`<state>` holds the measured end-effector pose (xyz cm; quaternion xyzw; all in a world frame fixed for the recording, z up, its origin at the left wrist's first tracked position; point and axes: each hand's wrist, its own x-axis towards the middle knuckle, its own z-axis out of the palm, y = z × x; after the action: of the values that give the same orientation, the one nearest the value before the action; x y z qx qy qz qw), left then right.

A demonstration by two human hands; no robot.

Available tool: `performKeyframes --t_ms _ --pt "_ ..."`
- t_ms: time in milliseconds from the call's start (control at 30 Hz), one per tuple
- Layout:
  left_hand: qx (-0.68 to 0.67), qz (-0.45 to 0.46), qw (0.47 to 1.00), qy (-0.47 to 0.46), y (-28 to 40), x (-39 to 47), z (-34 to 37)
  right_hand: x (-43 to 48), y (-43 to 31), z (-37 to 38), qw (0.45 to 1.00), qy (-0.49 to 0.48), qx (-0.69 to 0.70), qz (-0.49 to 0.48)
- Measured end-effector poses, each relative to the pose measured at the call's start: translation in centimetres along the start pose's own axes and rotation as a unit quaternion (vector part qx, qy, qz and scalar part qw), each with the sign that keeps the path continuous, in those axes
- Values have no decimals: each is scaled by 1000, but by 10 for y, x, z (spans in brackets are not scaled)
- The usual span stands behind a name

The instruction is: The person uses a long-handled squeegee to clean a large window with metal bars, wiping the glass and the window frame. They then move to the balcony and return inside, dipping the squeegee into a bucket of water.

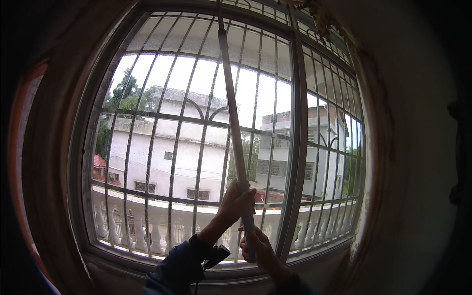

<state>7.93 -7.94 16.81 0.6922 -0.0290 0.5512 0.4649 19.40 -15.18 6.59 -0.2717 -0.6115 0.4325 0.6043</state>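
A long telescopic pole rises in front of the window, leaning slightly left towards its top. My left hand is wrapped around its grey grip, near where the thicker handle meets the shaft. Lower down, my right hand holds the same handle close to its bottom end. A dark joint shows where a thinner section extends upward. The pole's far tip runs out of the picture at the top, so what it carries is hidden. Behind it is a speckled window pane in a metal frame.
Dark security bars stand beyond the glass. A frame upright divides the window to the right of the pole. Ornate trim hangs at the upper right. Outside are a white balustrade and pale buildings. A small black device sits at my left wrist.
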Motion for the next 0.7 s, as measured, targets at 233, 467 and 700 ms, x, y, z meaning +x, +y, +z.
performKeyframes --t_ms 233,467,700 --pt "5 7 1000 26 3 -2 -4 -1 -4 13 999 48 -8 21" --pt "-4 -21 998 -54 -37 -46 22 -57 43 -10 994 105 -17 31" --pt "-1 -70 995 -71 -69 -76 61 -106 85 -31 982 176 60 -12"
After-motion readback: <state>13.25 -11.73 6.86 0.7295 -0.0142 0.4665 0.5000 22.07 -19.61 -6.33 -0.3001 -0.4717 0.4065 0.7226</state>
